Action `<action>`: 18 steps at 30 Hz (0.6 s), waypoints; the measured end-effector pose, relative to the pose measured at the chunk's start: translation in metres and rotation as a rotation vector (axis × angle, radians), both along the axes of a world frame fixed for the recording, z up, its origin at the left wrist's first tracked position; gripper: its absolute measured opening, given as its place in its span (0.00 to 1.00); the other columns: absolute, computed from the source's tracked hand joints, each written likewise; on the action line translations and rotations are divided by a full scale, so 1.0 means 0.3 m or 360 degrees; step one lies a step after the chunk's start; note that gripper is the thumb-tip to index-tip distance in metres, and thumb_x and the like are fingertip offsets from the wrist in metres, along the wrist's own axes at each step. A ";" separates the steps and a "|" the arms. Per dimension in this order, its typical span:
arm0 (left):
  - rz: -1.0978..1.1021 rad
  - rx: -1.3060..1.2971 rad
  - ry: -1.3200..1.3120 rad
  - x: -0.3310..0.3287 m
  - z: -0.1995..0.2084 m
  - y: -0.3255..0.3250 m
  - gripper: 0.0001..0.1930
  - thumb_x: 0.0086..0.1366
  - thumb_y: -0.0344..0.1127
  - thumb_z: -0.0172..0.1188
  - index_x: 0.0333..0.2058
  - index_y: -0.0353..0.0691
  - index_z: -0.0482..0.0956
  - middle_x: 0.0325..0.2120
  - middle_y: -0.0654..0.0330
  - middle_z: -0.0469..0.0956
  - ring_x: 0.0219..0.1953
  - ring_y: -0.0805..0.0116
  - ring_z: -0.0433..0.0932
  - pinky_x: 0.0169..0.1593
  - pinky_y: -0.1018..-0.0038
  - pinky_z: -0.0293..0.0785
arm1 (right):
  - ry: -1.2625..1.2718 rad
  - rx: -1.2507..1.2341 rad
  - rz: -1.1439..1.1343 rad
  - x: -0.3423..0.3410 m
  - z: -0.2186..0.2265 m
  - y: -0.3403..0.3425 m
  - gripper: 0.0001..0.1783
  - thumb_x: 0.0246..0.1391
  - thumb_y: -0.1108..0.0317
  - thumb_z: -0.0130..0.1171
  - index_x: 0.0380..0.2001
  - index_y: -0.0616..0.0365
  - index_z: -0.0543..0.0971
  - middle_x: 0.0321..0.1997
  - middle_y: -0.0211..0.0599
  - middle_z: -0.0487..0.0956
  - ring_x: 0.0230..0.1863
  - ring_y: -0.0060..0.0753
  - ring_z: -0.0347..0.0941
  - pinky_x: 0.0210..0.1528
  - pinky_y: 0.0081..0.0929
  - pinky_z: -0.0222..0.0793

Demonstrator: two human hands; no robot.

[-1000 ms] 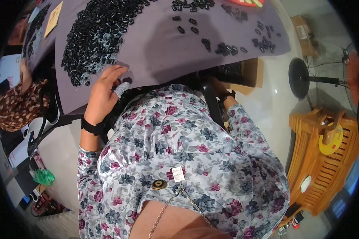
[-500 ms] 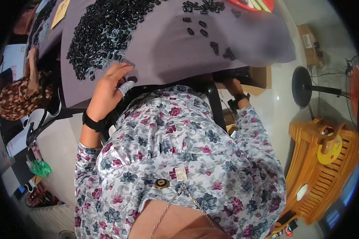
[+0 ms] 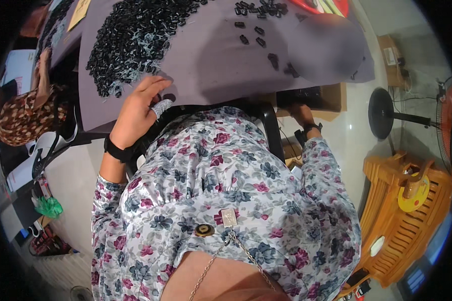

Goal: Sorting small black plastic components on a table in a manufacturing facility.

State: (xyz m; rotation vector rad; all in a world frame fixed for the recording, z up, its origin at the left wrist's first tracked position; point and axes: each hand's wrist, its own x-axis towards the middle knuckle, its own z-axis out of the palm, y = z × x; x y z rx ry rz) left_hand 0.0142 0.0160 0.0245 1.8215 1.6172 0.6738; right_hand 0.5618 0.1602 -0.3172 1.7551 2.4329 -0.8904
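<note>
A table (image 3: 186, 65) under a grey-purple cloth fills the top of the view, its near edge just in front of the seated person; a round blur hides part of its right side. To the right, on the pale floor, stands a slatted wooden bench (image 3: 374, 183), and nearer the table a fan (image 3: 380, 114) with a round black base. Below the table's edge on the right sits an open cardboard box (image 3: 343, 98) with something dark inside. On the left half of the cloth lies a broad heap of small black parts (image 3: 125, 37), with blue-grey bits (image 3: 148, 45) mixed in along its near right side. The left hand (image 3: 135, 113) is at the near edge of the cloth, just beside the heap's near end; its fingers are loosely bent and partly spread, with nothing seen in them. The right hand (image 3: 301, 114) is lower, at the near left side of the box; its fingertips are lost in the dark, so I cannot tell how far they are open or what they hold. A few loose black pieces (image 3: 259, 30) lie apart from the heap, toward the far right. A pale wrap (image 3: 160, 108) covers one digit of the left hand
</note>
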 end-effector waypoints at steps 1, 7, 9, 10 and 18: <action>0.0011 -0.0011 0.0010 0.000 0.001 -0.006 0.37 0.45 0.09 0.45 0.56 0.34 0.77 0.56 0.50 0.75 0.44 0.53 0.79 0.47 0.69 0.77 | 0.0003 -0.0074 -0.0048 0.010 0.016 0.012 0.12 0.49 0.60 0.68 0.35 0.54 0.88 0.36 0.49 0.86 0.41 0.55 0.83 0.42 0.42 0.78; 0.0009 0.0024 0.0061 -0.001 -0.006 -0.003 0.36 0.45 0.09 0.45 0.56 0.34 0.77 0.56 0.51 0.75 0.44 0.54 0.78 0.46 0.69 0.77 | -0.0140 -0.0193 0.0255 0.177 0.094 0.020 0.18 0.50 0.49 0.68 0.34 0.52 0.89 0.38 0.49 0.86 0.40 0.56 0.83 0.44 0.47 0.79; 0.0093 -0.0024 0.0088 0.005 -0.002 -0.021 0.37 0.45 0.09 0.45 0.56 0.34 0.77 0.55 0.51 0.75 0.43 0.54 0.78 0.46 0.69 0.76 | -0.0361 -0.0229 0.0161 0.080 0.116 0.036 0.19 0.51 0.48 0.67 0.38 0.50 0.89 0.43 0.45 0.86 0.44 0.54 0.83 0.47 0.48 0.79; 0.0127 -0.0038 0.0096 0.014 0.004 -0.041 0.36 0.45 0.09 0.45 0.56 0.34 0.77 0.55 0.51 0.75 0.43 0.54 0.78 0.46 0.69 0.76 | -0.0462 -0.0238 0.0135 -0.038 0.176 0.056 0.19 0.52 0.48 0.66 0.39 0.49 0.89 0.45 0.43 0.86 0.47 0.53 0.83 0.48 0.48 0.79; 0.0085 0.0010 0.0035 0.010 -0.016 -0.033 0.36 0.45 0.09 0.46 0.55 0.35 0.78 0.54 0.52 0.74 0.39 0.55 0.76 0.44 0.70 0.75 | -0.0519 -0.0323 -0.0086 -0.258 -0.021 -0.017 0.21 0.57 0.48 0.62 0.43 0.53 0.87 0.46 0.51 0.86 0.50 0.55 0.82 0.53 0.48 0.77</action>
